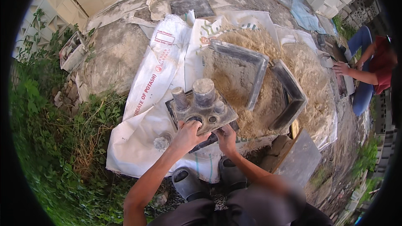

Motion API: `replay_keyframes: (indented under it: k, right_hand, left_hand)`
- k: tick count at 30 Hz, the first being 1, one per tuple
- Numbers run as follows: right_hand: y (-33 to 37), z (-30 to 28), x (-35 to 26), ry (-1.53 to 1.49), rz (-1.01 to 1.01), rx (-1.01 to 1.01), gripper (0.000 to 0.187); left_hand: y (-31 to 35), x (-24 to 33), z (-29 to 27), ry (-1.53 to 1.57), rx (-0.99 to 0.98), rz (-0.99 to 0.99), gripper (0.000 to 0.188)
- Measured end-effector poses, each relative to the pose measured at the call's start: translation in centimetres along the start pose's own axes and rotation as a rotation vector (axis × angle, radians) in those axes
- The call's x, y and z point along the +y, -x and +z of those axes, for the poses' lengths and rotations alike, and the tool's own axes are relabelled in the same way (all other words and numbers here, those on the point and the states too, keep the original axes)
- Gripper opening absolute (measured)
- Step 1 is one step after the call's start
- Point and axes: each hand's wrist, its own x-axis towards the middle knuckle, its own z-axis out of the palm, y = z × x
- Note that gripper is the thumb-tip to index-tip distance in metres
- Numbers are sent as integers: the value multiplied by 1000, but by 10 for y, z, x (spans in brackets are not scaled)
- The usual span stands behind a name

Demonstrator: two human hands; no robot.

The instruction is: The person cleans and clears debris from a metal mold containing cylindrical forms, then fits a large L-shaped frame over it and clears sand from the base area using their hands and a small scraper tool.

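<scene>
Both hands grip the near edge of a dark square mould plate (217, 115) that carries upright round plugs. The tallest plug (204, 92) stands at its middle, a narrower one (180, 98) to its left and a short stub (219, 106) to the right. My left hand (191, 135) is closed at the front left, fingertips at a dark hole in the plate. At the front right, my right hand (227, 139) is closed on the edge, its fingers partly hidden underneath. A dark flat piece (208, 142) shows below the plate. One loose grey cylinder (161, 143) sits on the white sack, left of my left hand.
Two dark L-shaped mould frames (260, 69) (295, 96) lie on piled sand (312, 73) over white sacks (144, 88). A grey board (299, 159) leans near my right leg. Plants (58, 134) grow at left. A co-worker in red (379, 65) crouches at right.
</scene>
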Motion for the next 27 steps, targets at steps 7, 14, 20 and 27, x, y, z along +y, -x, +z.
replay_keyframes:
  k: [7,14,20,27]
  right_hand:
    - [0,-7,2,-36,0,10,23]
    - [1,-4,-14,13,-4,3,22]
    - [5,0,-2,-8,22,-25,23]
    - [-6,9,6,-435,155,20,29]
  left_hand:
    - [-1,1,1,32,14,12,47]
    - [0,1,1,40,-5,-4,49]
    - [-1,3,0,19,-12,-2,51]
    - [1,3,2,18,-38,2,50]
